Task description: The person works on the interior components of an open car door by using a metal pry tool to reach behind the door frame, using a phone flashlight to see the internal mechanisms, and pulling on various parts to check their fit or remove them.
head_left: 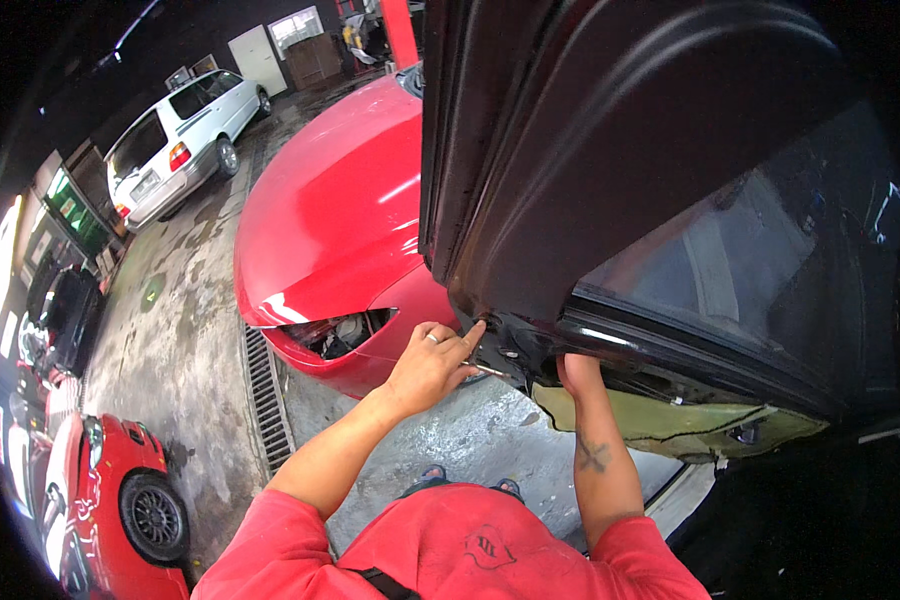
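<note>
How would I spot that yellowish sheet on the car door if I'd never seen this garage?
Find the large black car door filling the upper right. Below its window glass, where the right forearm crosses, shows the yellowish sheet; its dull yellow-green colour sets it apart from the black door above.

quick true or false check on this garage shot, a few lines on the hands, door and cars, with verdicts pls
1. The bare left hand wears a ring. True.
2. The bare right hand shows all five fingertips. False: its fingertips are hidden at the black car door.
3. A rounded, glossy red car bonnet shows to the left of the door. True.
4. The long white car with red tail lights stands at the picture's lower right. False: it stands at the upper left.
5. A dark, slotted floor grate runs along the grey floor. True.
6. The yellow-green sheet covers the glass window. False: it shows below the window.
</note>
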`<act>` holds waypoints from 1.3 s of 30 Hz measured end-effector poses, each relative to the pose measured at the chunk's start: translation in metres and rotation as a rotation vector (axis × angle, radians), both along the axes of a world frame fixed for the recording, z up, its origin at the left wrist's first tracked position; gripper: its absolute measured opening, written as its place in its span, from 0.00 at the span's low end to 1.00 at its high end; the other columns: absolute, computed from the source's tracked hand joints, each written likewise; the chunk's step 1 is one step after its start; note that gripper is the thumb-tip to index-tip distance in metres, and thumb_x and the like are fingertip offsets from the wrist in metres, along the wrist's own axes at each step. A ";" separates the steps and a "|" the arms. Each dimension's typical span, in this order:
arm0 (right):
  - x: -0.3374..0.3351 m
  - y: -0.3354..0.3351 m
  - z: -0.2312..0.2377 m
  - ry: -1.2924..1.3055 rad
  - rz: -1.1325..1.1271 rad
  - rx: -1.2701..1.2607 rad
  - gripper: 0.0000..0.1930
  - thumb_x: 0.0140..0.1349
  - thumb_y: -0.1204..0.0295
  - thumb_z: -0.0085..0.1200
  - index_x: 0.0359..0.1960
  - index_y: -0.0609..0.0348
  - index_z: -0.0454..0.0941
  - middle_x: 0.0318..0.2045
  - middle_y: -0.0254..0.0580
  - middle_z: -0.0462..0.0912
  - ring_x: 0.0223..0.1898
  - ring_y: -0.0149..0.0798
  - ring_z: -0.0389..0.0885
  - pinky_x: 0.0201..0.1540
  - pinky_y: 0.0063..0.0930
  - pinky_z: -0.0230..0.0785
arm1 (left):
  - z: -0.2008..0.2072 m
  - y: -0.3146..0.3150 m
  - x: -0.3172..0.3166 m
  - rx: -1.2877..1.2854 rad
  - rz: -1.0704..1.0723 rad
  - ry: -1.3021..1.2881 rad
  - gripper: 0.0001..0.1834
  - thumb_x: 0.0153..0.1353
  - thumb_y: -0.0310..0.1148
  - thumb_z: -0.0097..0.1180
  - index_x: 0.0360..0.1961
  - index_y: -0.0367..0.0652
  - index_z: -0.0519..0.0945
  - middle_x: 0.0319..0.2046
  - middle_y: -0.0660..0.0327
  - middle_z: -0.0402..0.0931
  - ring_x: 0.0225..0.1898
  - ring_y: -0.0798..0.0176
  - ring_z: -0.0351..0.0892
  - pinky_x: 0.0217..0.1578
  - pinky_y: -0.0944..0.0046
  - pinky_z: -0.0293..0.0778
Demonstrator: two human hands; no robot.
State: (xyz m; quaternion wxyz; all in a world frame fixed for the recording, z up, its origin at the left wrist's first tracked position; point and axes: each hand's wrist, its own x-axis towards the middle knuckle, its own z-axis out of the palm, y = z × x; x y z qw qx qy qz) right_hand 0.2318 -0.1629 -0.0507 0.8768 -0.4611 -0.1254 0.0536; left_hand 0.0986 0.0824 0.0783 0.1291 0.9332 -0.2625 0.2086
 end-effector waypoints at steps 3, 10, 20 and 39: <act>0.010 -0.015 0.005 -0.063 0.148 -0.338 0.24 0.76 0.60 0.49 0.68 0.58 0.70 0.68 0.42 0.72 0.67 0.43 0.70 0.72 0.41 0.60 | -0.001 -0.002 0.001 0.013 -0.008 -0.004 0.41 0.57 0.37 0.68 0.69 0.32 0.69 0.36 0.59 0.77 0.43 0.54 0.74 0.56 0.52 0.67; 0.043 -0.024 0.021 -0.148 0.071 -0.617 0.25 0.75 0.59 0.49 0.68 0.58 0.71 0.69 0.44 0.72 0.67 0.45 0.70 0.72 0.42 0.59 | 0.002 -0.003 0.000 0.035 -0.006 0.020 0.40 0.57 0.36 0.68 0.69 0.30 0.69 0.36 0.58 0.76 0.43 0.53 0.74 0.55 0.51 0.67; 0.043 -0.020 0.027 -0.150 0.114 -0.581 0.25 0.75 0.58 0.48 0.68 0.58 0.71 0.68 0.45 0.72 0.67 0.46 0.70 0.72 0.42 0.59 | 0.004 -0.004 0.004 0.045 -0.019 0.046 0.41 0.55 0.36 0.70 0.68 0.28 0.69 0.34 0.59 0.77 0.42 0.54 0.74 0.53 0.52 0.69; 0.039 -0.022 0.030 -0.192 0.135 -0.570 0.25 0.75 0.57 0.47 0.67 0.58 0.72 0.67 0.46 0.73 0.67 0.47 0.71 0.72 0.43 0.60 | 0.005 -0.008 0.002 0.103 0.007 0.061 0.40 0.58 0.38 0.68 0.68 0.29 0.69 0.36 0.57 0.78 0.45 0.52 0.75 0.56 0.51 0.68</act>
